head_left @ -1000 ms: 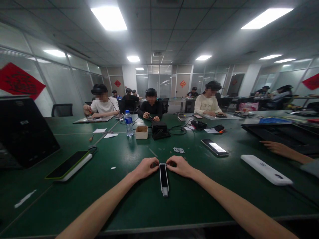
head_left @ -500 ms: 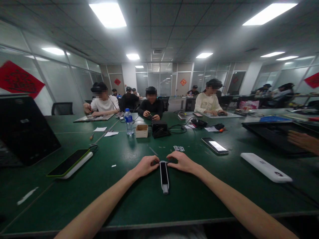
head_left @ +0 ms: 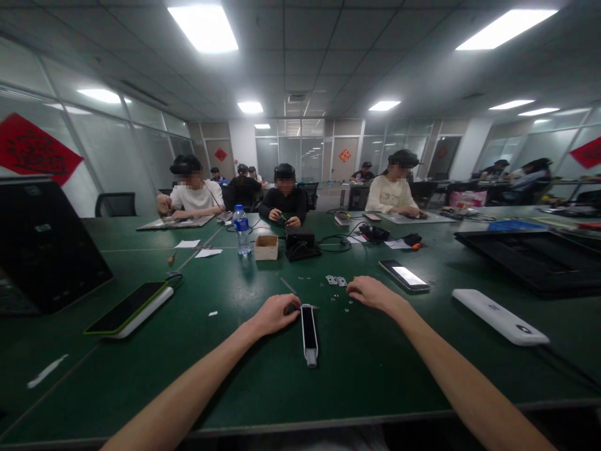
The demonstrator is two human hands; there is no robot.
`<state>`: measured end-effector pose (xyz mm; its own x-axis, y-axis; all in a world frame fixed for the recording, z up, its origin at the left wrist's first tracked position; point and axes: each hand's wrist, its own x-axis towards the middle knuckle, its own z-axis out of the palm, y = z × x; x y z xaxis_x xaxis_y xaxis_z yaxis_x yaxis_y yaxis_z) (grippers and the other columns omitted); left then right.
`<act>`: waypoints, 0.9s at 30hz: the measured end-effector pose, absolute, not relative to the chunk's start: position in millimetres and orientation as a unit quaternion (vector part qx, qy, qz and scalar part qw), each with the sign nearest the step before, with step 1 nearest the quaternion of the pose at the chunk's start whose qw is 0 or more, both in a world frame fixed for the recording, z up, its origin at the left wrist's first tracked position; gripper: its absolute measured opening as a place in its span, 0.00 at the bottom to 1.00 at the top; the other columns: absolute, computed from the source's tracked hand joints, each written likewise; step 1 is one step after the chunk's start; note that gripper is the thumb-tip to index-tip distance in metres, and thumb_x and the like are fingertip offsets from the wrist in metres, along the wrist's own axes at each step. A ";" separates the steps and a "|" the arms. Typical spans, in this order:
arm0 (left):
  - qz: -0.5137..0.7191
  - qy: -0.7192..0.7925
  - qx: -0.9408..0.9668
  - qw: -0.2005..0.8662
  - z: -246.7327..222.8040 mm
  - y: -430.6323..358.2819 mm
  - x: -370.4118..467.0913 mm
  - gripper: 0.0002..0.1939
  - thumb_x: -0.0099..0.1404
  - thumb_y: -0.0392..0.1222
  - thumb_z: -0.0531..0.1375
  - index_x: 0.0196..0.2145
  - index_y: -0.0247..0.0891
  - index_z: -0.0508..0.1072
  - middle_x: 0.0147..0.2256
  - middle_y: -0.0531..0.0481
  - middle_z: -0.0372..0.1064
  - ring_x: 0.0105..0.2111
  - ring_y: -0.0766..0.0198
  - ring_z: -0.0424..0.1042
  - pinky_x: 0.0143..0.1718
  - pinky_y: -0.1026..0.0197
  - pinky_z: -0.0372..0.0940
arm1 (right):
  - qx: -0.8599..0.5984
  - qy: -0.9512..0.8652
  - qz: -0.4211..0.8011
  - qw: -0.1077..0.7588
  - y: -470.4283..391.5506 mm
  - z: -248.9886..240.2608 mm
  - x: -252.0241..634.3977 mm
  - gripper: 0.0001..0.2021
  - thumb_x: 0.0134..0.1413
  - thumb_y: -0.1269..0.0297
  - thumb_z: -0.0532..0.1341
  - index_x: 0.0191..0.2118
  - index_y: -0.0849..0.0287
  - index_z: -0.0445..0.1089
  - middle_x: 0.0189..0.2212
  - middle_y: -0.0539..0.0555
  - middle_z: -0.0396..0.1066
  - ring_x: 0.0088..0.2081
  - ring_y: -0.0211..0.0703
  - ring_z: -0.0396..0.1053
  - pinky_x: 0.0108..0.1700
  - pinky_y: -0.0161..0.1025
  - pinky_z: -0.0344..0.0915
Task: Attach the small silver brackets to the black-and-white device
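Note:
A slim white-framed device (head_left: 309,335) with a dark face and a grey end lies lengthwise on the green table in front of me. My left hand (head_left: 278,313) rests at its far end, fingers curled in against the left side; something dark shows under them, too small to name. A thin pin (head_left: 315,307) juts from the far end's right side. To the right, my right hand (head_left: 370,291) is apart from the device, its fingers bent together and down to the tabletop. Beside those fingertips lie grey metal plates (head_left: 335,280) and several tiny metal pieces (head_left: 347,310).
A lit phone (head_left: 404,275) and a white power bank (head_left: 498,316) lie to the right, near a black tray (head_left: 530,260). On the left are a green-edged phone (head_left: 129,308) and a black panel (head_left: 47,244). A water bottle (head_left: 241,230) and small box (head_left: 267,248) stand ahead. Co-workers sit opposite.
My right hand has left the device's far end and moved right and away from me, uncovering tiny metal pieces. My left hand has stayed put. Another person's hand has gone from the black tray.

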<state>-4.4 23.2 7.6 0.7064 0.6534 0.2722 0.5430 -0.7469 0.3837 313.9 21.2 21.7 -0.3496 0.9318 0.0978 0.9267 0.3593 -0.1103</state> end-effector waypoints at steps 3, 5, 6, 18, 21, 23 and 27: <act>0.202 0.329 0.913 0.134 6.9 23.5 -4.6 0.09 0.63 0.40 0.57 0.42 0.38 0.70 0.35 0.51 0.70 0.31 0.65 0.69 0.36 0.63 0.63 | -0.573 -0.816 0.024 0.073 25.5 16.1 310.0 0.08 0.55 0.65 0.58 0.36 0.56 0.75 0.37 0.56 0.72 0.39 0.47 0.70 0.39 0.38 0.63; 0.204 0.330 0.912 0.132 6.1 23.9 -4.7 0.10 0.63 0.40 0.57 0.42 0.38 0.69 0.34 0.51 0.70 0.31 0.64 0.69 0.37 0.62 0.63 | -0.582 -0.810 0.020 0.070 27.9 13.8 308.6 0.08 0.55 0.65 0.58 0.36 0.57 0.75 0.36 0.57 0.73 0.38 0.46 0.70 0.38 0.37 0.63; 0.204 0.330 0.912 0.133 5.9 23.9 -4.7 0.10 0.62 0.40 0.57 0.42 0.38 0.69 0.35 0.51 0.70 0.31 0.64 0.69 0.37 0.62 0.64 | -0.585 -0.808 0.017 0.067 28.6 13.1 308.2 0.08 0.55 0.66 0.58 0.35 0.58 0.75 0.36 0.57 0.73 0.38 0.46 0.70 0.38 0.37 0.63; 0.205 0.332 0.912 0.126 6.1 22.7 -4.4 0.10 0.61 0.39 0.57 0.42 0.38 0.69 0.32 0.51 0.69 0.31 0.63 0.69 0.36 0.62 0.63 | -0.559 -0.822 -0.033 0.100 25.4 12.5 295.2 0.08 0.54 0.70 0.57 0.38 0.59 0.72 0.36 0.58 0.71 0.40 0.46 0.68 0.42 0.37 0.62; 0.201 0.335 0.912 0.126 7.1 21.9 -4.1 0.10 0.62 0.39 0.57 0.42 0.38 0.69 0.32 0.51 0.69 0.31 0.63 0.69 0.36 0.62 0.64 | -0.530 -0.841 -0.021 0.110 24.5 12.2 286.5 0.09 0.57 0.66 0.56 0.40 0.58 0.73 0.39 0.57 0.71 0.41 0.46 0.68 0.44 0.39 0.62; 0.201 0.335 0.911 0.129 8.0 21.4 -4.0 0.10 0.62 0.39 0.57 0.42 0.38 0.69 0.32 0.51 0.70 0.32 0.63 0.69 0.36 0.62 0.64 | -0.520 -0.848 -0.012 0.103 24.6 12.0 281.5 0.09 0.58 0.65 0.56 0.39 0.57 0.74 0.39 0.57 0.71 0.41 0.46 0.68 0.44 0.40 0.63; 0.206 0.331 0.910 0.137 8.7 20.6 -4.1 0.10 0.62 0.39 0.57 0.42 0.38 0.69 0.34 0.51 0.70 0.32 0.63 0.70 0.36 0.62 0.64 | -0.543 -0.834 -0.013 0.097 26.4 10.4 274.2 0.08 0.57 0.66 0.56 0.34 0.58 0.74 0.36 0.58 0.72 0.39 0.47 0.69 0.41 0.39 0.64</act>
